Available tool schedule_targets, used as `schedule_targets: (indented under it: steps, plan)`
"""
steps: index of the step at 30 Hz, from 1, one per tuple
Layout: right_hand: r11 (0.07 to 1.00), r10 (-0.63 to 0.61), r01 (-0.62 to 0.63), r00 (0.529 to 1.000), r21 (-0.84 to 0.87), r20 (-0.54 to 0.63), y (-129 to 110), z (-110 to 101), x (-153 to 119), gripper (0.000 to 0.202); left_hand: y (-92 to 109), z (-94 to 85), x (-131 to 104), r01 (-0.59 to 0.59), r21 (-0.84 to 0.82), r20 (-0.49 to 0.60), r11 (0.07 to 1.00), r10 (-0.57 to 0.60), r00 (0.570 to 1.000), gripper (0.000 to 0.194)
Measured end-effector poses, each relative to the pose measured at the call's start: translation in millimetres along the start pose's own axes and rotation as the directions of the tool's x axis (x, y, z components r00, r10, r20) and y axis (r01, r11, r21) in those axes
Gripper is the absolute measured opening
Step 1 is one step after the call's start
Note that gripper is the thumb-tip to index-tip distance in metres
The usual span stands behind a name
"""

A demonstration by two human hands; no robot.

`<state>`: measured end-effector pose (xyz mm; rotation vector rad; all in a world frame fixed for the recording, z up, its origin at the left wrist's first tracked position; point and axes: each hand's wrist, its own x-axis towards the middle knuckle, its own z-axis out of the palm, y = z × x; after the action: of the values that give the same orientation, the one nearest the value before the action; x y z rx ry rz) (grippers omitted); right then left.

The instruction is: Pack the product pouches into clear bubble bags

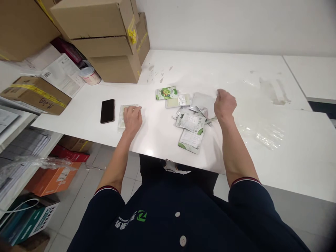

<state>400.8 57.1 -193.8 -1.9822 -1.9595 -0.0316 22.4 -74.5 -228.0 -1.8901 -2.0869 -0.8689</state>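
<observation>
— White laminate worktop (199, 66), and where do the hands sit on it?

— Left hand (132, 118) lies palm down, fingers pressed together, flat on a small clear plastic pouch with a pale filling (124, 115) near the worktop's near edge, toward its left end. Just beside that pouch, on its left, lies a black smartphone (107, 110), not touching it.

— And the right?

— Right hand (224, 104) is curled into a loose fist at the right side of a heap of green-and-white printed foil sachets (191, 126) in the middle of the worktop. It seems to pinch the edge of a plain silver sachet (203, 103); the fingertips are hidden, so I cannot tell for sure.

— How would you handle this well?

— I'd judge the flat pouch wants steady, even pressure so it does not slide toward the phone. On the right, lift one sachet alone, clear of the heap, so the others stay put.

— Anything else close by?

— A crumpled clear plastic film (265, 134) lies toward the right end. Brown cardboard boxes (110, 42) are stacked at the far left corner.
</observation>
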Motion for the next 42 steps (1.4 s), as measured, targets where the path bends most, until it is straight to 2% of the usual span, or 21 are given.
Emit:
schedule_targets:
  steps: [2, 4, 6, 7, 10, 11, 12, 13, 15, 16, 17, 19, 21, 24, 28, 31, 33, 35, 38, 40, 42]
  plan:
    - [0.988, -0.118, 0.126, 0.99, 0.092, -0.079, -20.9, -12.1, -9.0, 0.05, 26.0, -2.2, -1.2, -0.066, -0.061, -0.028, 0.996, 0.065, 0.998, 0.037]
    - [0.935, -0.314, 0.319, 0.948, 0.157, -0.058, -48.6, -21.3, -29.3, 0.049, 54.3, -5.2, -2.7, -0.12, -0.074, -0.078, 0.99, 0.114, 0.99, 0.052]
    - [0.852, -0.498, 0.477, 0.866, 0.214, 0.054, -77.5, -26.5, -58.0, 0.047, 79.0, -6.4, -7.6, -0.192, -0.053, -0.082, 0.98, 0.187, 0.979, 0.068]
    - [0.806, -0.577, 0.538, 0.808, 0.244, 0.123, -89.6, -27.9, -73.0, 0.046, 87.7, -5.8, -11.5, -0.236, -0.044, -0.053, 0.971, 0.234, 0.971, 0.069]
    - [0.65, -0.757, 0.661, 0.607, 0.376, 0.242, -104.4, -30.5, -106.6, 0.04, 92.2, -0.7, -26.5, -0.337, -0.06, 0.057, 0.94, 0.34, 0.939, 0.04]
    - [0.606, -0.792, 0.669, 0.558, 0.431, 0.248, -100.8, -30.8, -111.4, 0.041, 86.3, 0.7, -31.3, -0.337, -0.068, 0.059, 0.939, 0.341, 0.938, 0.032]
    - [0.595, -0.798, 0.655, 0.549, 0.467, 0.247, -93.6, -30.4, -112.9, 0.045, 77.7, 1.3, -35.6, -0.324, -0.075, 0.038, 0.943, 0.327, 0.944, 0.029]
    - [0.623, -0.773, 0.624, 0.582, 0.472, 0.252, -83.6, -29.0, -111.7, 0.05, 67.1, 1.1, -39.5, -0.306, -0.088, 0.002, 0.948, 0.308, 0.952, 0.029]
    - [0.758, -0.644, 0.53, 0.699, 0.38, 0.311, -60.0, -22.2, -105.0, 0.056, 44.4, -1.6, -46.5, -0.291, -0.138, -0.044, 0.947, 0.288, 0.957, 0.029]
    - [0.823, -0.565, 0.487, 0.746, 0.292, 0.351, -48.9, -16.9, -101.5, 0.058, 34.0, -3.5, -50.3, -0.3, -0.178, -0.03, 0.937, 0.3, 0.954, 0.028]
    - [0.859, -0.512, 0.469, 0.766, 0.207, 0.389, -39.4, -10.6, -98.7, 0.059, 25.0, -5.3, -54.6, -0.313, -0.223, 0.009, 0.923, 0.323, 0.946, 0.026]
    - [0.859, -0.49, 0.502, 0.751, 0.1, 0.442, -27.4, 2.9, -96.8, 0.059, 11.8, -8.3, -64.5, -0.32, -0.31, 0.123, 0.895, 0.372, 0.92, 0.026]
    - [0.83, -0.516, 0.556, 0.737, 0.043, 0.436, -24.2, 13.8, -98.2, 0.056, 3.5, -10.9, -75.5, -0.298, -0.364, 0.219, 0.882, 0.392, 0.893, 0.028]
    - [0.81, -0.526, 0.586, 0.742, -0.021, 0.416, -25.9, 18.4, -98.5, 0.062, -7.1, -18.4, -91.6, -0.26, -0.35, 0.288, 0.9, 0.367, 0.884, 0.03]
    - [0.826, -0.471, 0.558, 0.764, -0.083, 0.441, -17.8, -0.1, -86.0, 0.055, -27.3, -37.3, -112.3, -0.219, -0.287, 0.345, 0.932, 0.314, 0.885, 0.031]
    - [0.901, -0.298, 0.4, 0.852, -0.166, 0.43, -5.7, -29.2, -76.7, 0.047, -40.1, -49.0, -127.0, -0.182, -0.29, 0.366, 0.94, 0.285, 0.886, 0.034]
    - [0.946, -0.196, 0.27, 0.916, -0.178, 0.35, -3.0, -51.3, -77.2, 0.05, -42.5, -51.4, -134.3, -0.16, -0.309, 0.368, 0.937, 0.274, 0.888, 0.035]
    - [0.97, -0.206, 0.23, 0.95, -0.08, 0.235, -10.5, -69.8, -85.2, 0.054, -39.0, -49.0, -138.7, -0.159, -0.344, 0.352, 0.925, 0.284, 0.892, 0.034]
    - [0.937, -0.337, 0.315, 0.929, 0.151, 0.154, -44.0, -77.3, -110.7, 0.057, -25.5, -38.9, -142.2, -0.187, -0.379, 0.272, 0.906, 0.303, 0.913, 0.028]
    - [0.876, -0.461, 0.415, 0.869, 0.247, 0.177, -75.7, -64.1, -133.8, 0.06, -14.4, -30.8, -145.6, -0.19, -0.364, 0.192, 0.912, 0.273, 0.943, 0.022]
    - [0.803, -0.582, 0.518, 0.789, 0.296, 0.199, -106.1, -39.5, -158.8, 0.066, -4.9, -23.1, -151.3, -0.155, -0.326, 0.119, 0.933, 0.203, 0.972, 0.015]
